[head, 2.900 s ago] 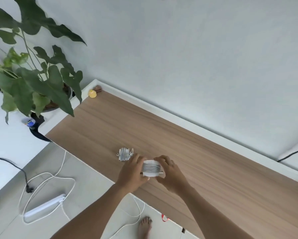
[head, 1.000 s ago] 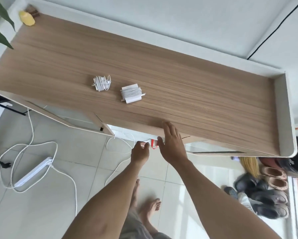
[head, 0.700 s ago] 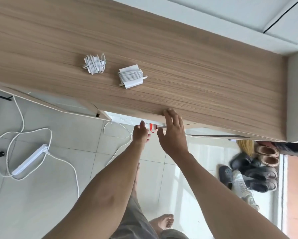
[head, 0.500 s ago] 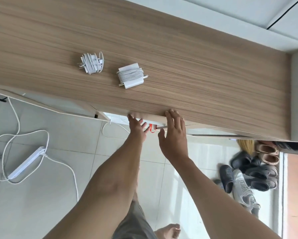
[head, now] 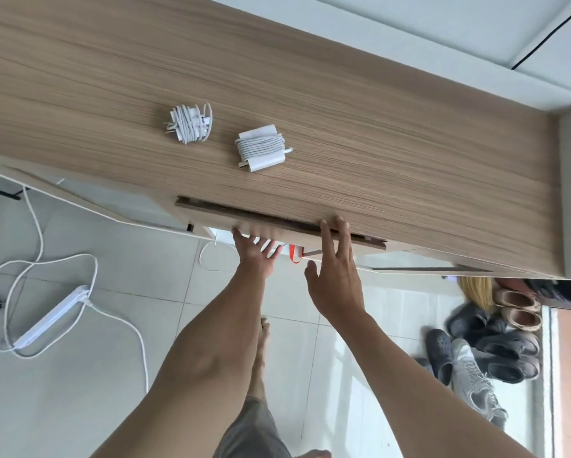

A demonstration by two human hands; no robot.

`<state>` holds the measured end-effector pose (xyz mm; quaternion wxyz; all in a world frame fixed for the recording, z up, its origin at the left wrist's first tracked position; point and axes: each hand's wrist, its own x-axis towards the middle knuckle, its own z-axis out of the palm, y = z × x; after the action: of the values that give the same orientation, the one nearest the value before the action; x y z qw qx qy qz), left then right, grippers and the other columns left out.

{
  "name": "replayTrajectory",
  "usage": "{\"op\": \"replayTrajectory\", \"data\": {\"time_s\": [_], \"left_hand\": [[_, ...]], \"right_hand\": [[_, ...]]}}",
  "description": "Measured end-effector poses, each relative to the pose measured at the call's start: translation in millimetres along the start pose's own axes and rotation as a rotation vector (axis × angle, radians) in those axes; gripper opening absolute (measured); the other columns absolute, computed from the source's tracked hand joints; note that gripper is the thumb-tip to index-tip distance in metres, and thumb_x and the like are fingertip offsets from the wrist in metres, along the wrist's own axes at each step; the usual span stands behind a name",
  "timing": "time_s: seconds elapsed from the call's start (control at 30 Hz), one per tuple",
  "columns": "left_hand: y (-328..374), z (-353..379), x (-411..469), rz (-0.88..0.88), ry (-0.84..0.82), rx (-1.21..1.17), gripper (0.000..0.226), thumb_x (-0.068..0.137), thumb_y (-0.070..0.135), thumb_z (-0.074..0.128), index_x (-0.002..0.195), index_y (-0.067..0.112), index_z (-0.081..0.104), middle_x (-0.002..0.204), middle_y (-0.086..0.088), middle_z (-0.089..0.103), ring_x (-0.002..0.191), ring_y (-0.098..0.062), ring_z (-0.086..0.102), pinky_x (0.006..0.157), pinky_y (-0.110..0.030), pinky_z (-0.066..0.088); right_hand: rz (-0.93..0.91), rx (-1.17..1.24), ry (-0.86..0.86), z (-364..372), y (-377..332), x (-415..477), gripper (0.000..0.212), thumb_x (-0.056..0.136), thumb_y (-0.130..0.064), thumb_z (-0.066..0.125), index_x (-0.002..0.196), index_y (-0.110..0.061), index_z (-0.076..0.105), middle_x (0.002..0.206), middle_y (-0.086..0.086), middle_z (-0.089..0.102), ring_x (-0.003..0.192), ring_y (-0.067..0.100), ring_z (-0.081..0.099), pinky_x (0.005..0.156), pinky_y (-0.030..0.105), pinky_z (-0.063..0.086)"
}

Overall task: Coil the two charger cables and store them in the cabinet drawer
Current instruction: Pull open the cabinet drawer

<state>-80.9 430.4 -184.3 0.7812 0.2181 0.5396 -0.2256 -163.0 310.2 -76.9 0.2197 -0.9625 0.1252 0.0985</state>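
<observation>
Both coiled cables sit on the wooden worktop (head: pixel 410 133) at centre frame: the loose coiled cable (head: pixel 189 123) on the left, the charger brick bundle (head: pixel 261 148) just right of it, apart. Below them the drawer (head: pixel 277 223) front juts out slightly from the cabinet edge. The left hand (head: pixel 256 251) reaches under it, fingers spread and blurred; the right hand (head: pixel 335 276) is open, fingertips resting on the drawer's top edge.
</observation>
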Motion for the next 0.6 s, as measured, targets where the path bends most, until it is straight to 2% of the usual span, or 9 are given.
{"op": "replayTrajectory", "data": {"time_s": [0.07, 0.13, 0.2, 0.27, 0.3, 0.37, 0.5, 0.53, 0.6], "left_hand": [[-2.0, -10.0, -3.2, 0.006, 0.004, 0.057, 0.069, 0.093, 0.065, 0.030, 0.139, 0.016, 0.044, 0.137, -0.012, 0.051, 0.128, -0.034, 0.050, 0.107, -0.046, 0.041], [-4.0, -15.9, -7.5, 0.007, 0.064, 0.181, 0.063, 0.096, 0.061, 0.025, 0.137, 0.017, 0.044, 0.130, -0.014, 0.055, 0.119, -0.033, 0.056, 0.101, -0.044, 0.046], [-10.2, -18.6, -24.7, -0.005, 0.058, 0.425, 0.054, 0.101, 0.051, 0.020, 0.111, 0.011, 0.055, 0.101, -0.012, 0.060, 0.089, -0.027, 0.061, 0.077, -0.036, 0.049], [-19.5, -18.2, -54.8, 0.050, -0.040, 0.806, 0.043, 0.104, 0.037, 0.026, 0.076, 0.014, 0.050, 0.073, -0.004, 0.051, 0.062, -0.019, 0.049, 0.055, -0.025, 0.036], [-25.7, -19.8, -67.1, 0.157, -0.109, 1.004, 0.038, 0.102, 0.028, 0.035, 0.070, 0.015, 0.049, 0.067, -0.003, 0.052, 0.058, -0.019, 0.048, 0.052, -0.024, 0.035], [-36.2, -28.2, -90.5, 0.540, -0.250, 1.354, 0.029, 0.093, 0.024, 0.049, 0.069, 0.012, 0.059, 0.066, -0.005, 0.063, 0.058, -0.023, 0.057, 0.054, -0.025, 0.044], [-22.4, -33.3, -111.3, 1.371, -0.340, 1.760, 0.018, 0.085, 0.026, 0.058, 0.100, 0.018, 0.065, 0.097, 0.004, 0.067, 0.089, -0.016, 0.060, 0.076, -0.030, 0.047], [-13.8, -34.0, -111.0, 1.510, -0.318, 1.833, 0.025, 0.084, 0.024, 0.060, 0.108, 0.018, 0.064, 0.103, 0.002, 0.064, 0.098, -0.019, 0.057, 0.081, -0.032, 0.046], [4.1, -38.3, -109.1, 1.577, -0.219, 2.016, 0.031, 0.081, 0.020, 0.063, 0.112, 0.020, 0.065, 0.105, 0.000, 0.063, 0.103, -0.024, 0.055, 0.086, -0.036, 0.042]], "right_hand": [[-0.021, -0.051, -0.009, 5.6, 5.6, -11.3, 0.071, 0.089, -0.012, 0.055, 0.149, -0.022, 0.019, 0.160, 0.004, -0.005, 0.148, 0.026, 0.010, 0.110, 0.035, 0.035], [-0.049, -0.136, -0.024, 12.5, 12.7, -21.9, 0.064, 0.093, -0.012, 0.051, 0.150, -0.018, 0.022, 0.159, 0.011, 0.009, 0.148, 0.029, 0.012, 0.115, 0.035, 0.024], [-0.061, -0.162, -0.013, 16.8, 18.0, -28.9, 0.055, 0.096, -0.010, 0.046, 0.148, -0.014, 0.028, 0.153, 0.015, 0.031, 0.146, 0.029, 0.020, 0.119, 0.038, 0.022], [-0.043, -0.124, 0.029, 15.9, 18.8, -30.1, 0.047, 0.097, -0.009, 0.047, 0.143, -0.012, 0.040, 0.144, 0.014, 0.045, 0.141, 0.029, 0.032, 0.115, 0.040, 0.031], [-0.046, -0.123, 0.046, 14.2, 18.9, -27.6, 0.045, 0.095, -0.008, 0.051, 0.140, -0.012, 0.045, 0.140, 0.013, 0.050, 0.138, 0.029, 0.038, 0.113, 0.040, 0.035], [-0.076, -0.157, 0.071, 6.5, 18.2, -23.6, 0.042, 0.090, -0.006, 0.058, 0.131, -0.013, 0.054, 0.129, 0.010, 0.060, 0.127, 0.028, 0.051, 0.104, 0.038, 0.043], [-0.052, -0.192, 0.014, -11.1, 12.6, -18.3, 0.036, 0.087, -0.007, 0.060, 0.122, -0.015, 0.060, 0.116, 0.002, 0.067, 0.110, 0.026, 0.060, 0.093, 0.035, 0.045], [-0.034, -0.193, -0.005, -13.2, 11.9, -18.7, 0.036, 0.089, -0.007, 0.058, 0.123, -0.016, 0.060, 0.117, 0.002, 0.067, 0.110, 0.026, 0.060, 0.093, 0.035, 0.045], [-0.019, -0.204, -0.023, -14.5, 10.8, -23.0, 0.036, 0.089, -0.005, 0.056, 0.122, -0.018, 0.062, 0.116, 0.002, 0.068, 0.109, 0.026, 0.059, 0.091, 0.034, 0.045]]}}
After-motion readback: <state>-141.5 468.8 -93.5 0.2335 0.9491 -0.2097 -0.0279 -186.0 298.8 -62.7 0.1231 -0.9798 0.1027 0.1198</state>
